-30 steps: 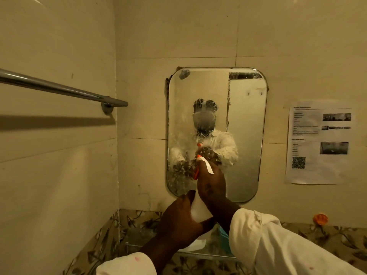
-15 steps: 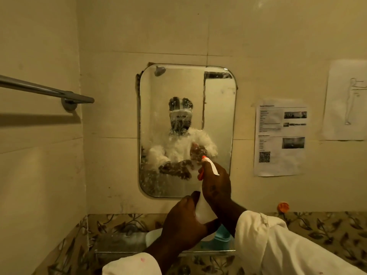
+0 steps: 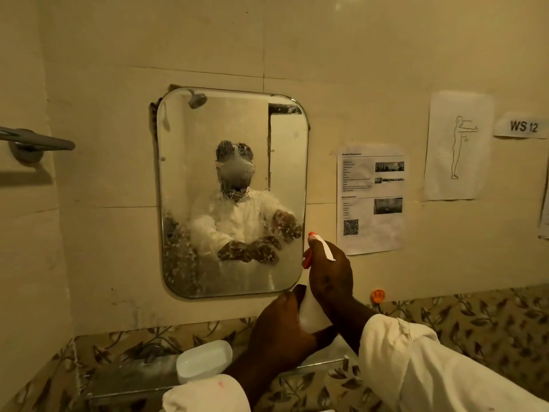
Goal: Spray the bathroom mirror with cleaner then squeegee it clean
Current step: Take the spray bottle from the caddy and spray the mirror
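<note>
A rounded rectangular mirror [image 3: 285,150] hangs on the tiled wall, speckled with white foam droplets over its lower left and middle. A white spray bottle [image 3: 312,315] with an orange trigger and nozzle is held upright just off the mirror's lower right corner. My right hand [image 3: 329,275] wraps the bottle's head, with fingers at the trigger. My left hand [image 3: 282,325] cups the bottle's body from the left. Most of the bottle is hidden by both hands. No squeegee is in view.
A glass shelf [image 3: 124,379] below the mirror carries a white soap dish [image 3: 203,362]. A towel bar [image 3: 35,141] sticks out at the left. Paper sheets [image 3: 371,197] are taped to the wall at the right, and an orange knob [image 3: 378,295] sits below them.
The view has swung right, so the mirror now lies further left. The bottle and both hands have shifted toward the mirror's lower right corner. More foam specks cover the glass.
</note>
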`<action>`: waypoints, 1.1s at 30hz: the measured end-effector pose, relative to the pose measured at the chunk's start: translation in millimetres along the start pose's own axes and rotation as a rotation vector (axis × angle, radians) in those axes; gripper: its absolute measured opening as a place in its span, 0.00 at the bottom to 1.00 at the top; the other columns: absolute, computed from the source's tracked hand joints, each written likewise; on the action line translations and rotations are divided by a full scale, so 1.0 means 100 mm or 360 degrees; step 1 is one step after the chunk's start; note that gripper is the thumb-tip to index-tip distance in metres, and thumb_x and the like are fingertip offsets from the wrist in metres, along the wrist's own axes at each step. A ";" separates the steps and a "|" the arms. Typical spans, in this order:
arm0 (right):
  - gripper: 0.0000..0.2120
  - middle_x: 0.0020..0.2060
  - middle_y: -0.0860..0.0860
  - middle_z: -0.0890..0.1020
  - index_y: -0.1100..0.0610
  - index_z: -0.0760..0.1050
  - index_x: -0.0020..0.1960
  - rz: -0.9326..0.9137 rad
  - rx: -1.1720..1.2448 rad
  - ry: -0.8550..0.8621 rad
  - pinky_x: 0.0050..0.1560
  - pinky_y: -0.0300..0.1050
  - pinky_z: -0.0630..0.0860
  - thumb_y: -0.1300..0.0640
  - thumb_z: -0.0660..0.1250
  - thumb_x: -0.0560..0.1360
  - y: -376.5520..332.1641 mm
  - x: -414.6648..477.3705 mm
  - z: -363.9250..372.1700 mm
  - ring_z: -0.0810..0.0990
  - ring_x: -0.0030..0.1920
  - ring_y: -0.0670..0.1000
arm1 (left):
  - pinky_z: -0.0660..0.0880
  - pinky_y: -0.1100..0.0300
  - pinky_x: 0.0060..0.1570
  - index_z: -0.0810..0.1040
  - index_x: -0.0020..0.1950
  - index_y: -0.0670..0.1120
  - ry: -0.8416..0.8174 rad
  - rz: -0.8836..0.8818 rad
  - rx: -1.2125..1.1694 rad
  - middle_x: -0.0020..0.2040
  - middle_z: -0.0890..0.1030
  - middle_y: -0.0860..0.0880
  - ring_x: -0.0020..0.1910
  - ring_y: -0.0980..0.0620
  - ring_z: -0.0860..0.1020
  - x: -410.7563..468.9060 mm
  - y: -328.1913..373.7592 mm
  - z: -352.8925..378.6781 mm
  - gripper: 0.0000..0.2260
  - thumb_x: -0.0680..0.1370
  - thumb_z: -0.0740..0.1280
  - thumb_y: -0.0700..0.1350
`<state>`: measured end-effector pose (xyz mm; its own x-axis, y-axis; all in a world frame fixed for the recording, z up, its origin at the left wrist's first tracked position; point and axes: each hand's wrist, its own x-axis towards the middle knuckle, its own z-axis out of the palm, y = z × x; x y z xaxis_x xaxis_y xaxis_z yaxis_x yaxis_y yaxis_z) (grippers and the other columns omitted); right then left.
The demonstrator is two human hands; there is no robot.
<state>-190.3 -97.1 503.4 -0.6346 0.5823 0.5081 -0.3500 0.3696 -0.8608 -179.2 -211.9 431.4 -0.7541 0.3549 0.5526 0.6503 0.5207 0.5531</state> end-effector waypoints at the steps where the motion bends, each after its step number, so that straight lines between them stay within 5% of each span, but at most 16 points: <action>1: 0.26 0.33 0.48 0.85 0.51 0.80 0.37 -0.0007 -0.0013 0.0002 0.40 0.45 0.73 0.33 0.56 0.78 0.02 -0.01 -0.01 0.83 0.37 0.48 | 0.80 0.59 0.50 0.67 0.64 0.65 -0.0002 0.0000 0.0008 0.55 0.78 0.63 0.51 0.59 0.79 -0.01 0.00 0.02 0.39 0.58 0.69 0.79; 11: 0.26 0.36 0.46 0.87 0.51 0.83 0.41 0.0009 0.0059 -0.0185 0.46 0.48 0.78 0.31 0.58 0.76 0.10 -0.28 0.38 0.84 0.41 0.48 | 0.77 0.69 0.42 0.68 0.62 0.66 0.0081 -0.0104 0.0063 0.50 0.79 0.65 0.46 0.63 0.79 -0.27 -0.30 -0.21 0.38 0.57 0.67 0.81; 26: 0.30 0.32 0.50 0.84 0.51 0.78 0.32 -0.0014 0.0177 -0.0512 0.41 0.47 0.76 0.28 0.56 0.73 -0.13 -0.92 1.35 0.83 0.37 0.49 | 0.76 0.67 0.39 0.68 0.58 0.67 0.0212 -0.0396 0.0254 0.47 0.78 0.64 0.44 0.63 0.78 -0.79 -0.93 -0.95 0.34 0.57 0.70 0.79; 33: 0.23 0.39 0.50 0.85 0.47 0.80 0.42 -0.0070 0.0209 -0.0595 0.50 0.51 0.79 0.31 0.56 0.74 -0.16 -1.03 1.54 0.84 0.45 0.53 | 0.81 0.61 0.44 0.69 0.57 0.66 0.0248 -0.0445 0.0279 0.48 0.78 0.64 0.45 0.63 0.78 -0.87 -1.09 -1.02 0.34 0.57 0.70 0.79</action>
<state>-225.2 -274.4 459.9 -0.8156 0.2556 0.5190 -0.4521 0.2782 -0.8475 -175.1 -378.4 386.6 -0.8688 0.0644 0.4909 0.3852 0.7110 0.5883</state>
